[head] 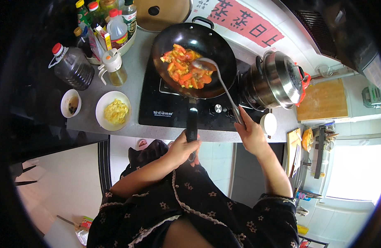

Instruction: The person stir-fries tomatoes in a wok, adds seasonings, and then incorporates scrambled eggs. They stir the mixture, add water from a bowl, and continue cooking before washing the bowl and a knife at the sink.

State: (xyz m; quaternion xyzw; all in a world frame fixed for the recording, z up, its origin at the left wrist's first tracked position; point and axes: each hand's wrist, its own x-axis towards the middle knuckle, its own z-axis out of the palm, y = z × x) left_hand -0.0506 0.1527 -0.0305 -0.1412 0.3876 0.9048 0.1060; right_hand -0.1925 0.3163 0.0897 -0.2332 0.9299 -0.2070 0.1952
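My left hand (185, 147) is closed around the black handle (192, 119) of a wok (221, 49) on the black gas hob (159, 108). Tomato pieces (181, 69) with small yellowish bits lie in the wok, spread from its left side to its middle. My right hand (251, 133) grips the handle of a metal ladle (229, 96); the ladle's bowl rests among the tomatoes, right of the wok's middle. Left of the hob, a white bowl (98, 119) holds scrambled egg (116, 112). Beside it stands a smaller bowl (63, 108) with brown liquid and dark bits.
A lidded steel steamer pot (271, 82) stands right of the wok, with a small white bowl (269, 124) near it. An oil dispenser (116, 69), a large dark bottle (74, 68) and a tray (128, 46) of bottles stand left. Behind leans a large lid (165, 15).
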